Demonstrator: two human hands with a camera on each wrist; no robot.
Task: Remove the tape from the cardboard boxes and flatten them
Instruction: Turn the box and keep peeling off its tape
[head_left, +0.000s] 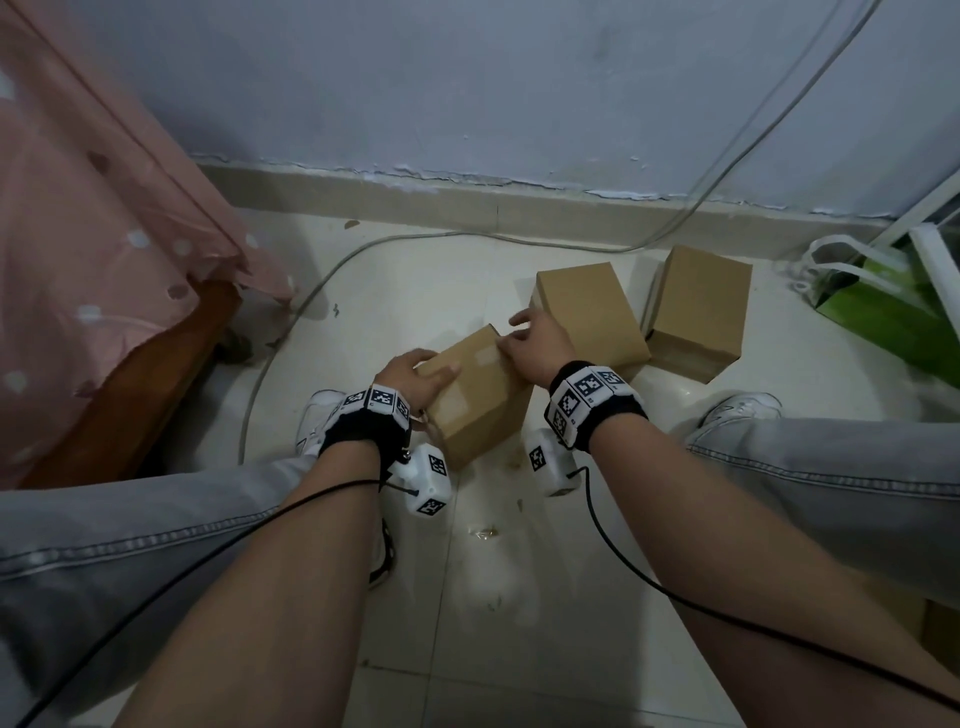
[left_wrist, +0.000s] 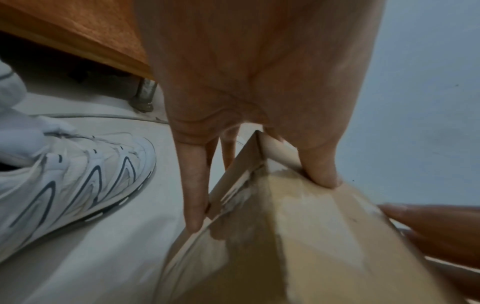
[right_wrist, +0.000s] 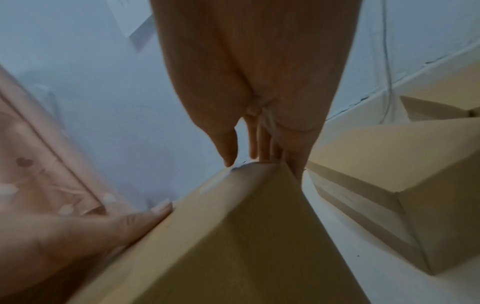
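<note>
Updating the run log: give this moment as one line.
left hand: grips near box, left corner | right hand: holds its far corner | middle box, right box: standing untouched

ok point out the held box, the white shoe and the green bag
held box (head_left: 475, 379), head view, top face
white shoe (left_wrist: 78, 174), left wrist view, laced upper
green bag (head_left: 893, 317), head view, green side
</note>
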